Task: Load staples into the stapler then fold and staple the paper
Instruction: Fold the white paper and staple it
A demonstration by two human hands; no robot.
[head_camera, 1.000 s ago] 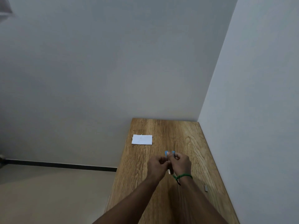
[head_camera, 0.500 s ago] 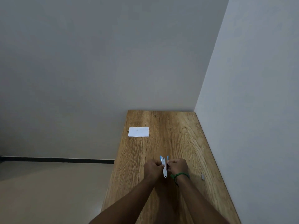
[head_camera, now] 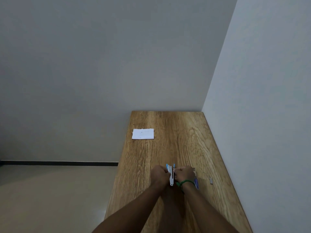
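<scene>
You are working on the loading step: both of your hands are closing around the stapler (head_camera: pixel 171 175) near the front of the worktop (head_camera: pixel 176 132). Your left hand (head_camera: pixel 159 174) is gripping its left side and your right hand (head_camera: pixel 184 174) its right, fingers curled tight on it. The stapler looks swung open, its magazine showing as a pale channel; whether any staples are sitting in it is too small to tell. The staple strip (head_camera: pixel 211 180) is lying apart on the worktop to your right, so the next move is probably freeing your right hand to fetch it. The paper (head_camera: pixel 143 134) is waiting flat, well beyond, near the left edge.
</scene>
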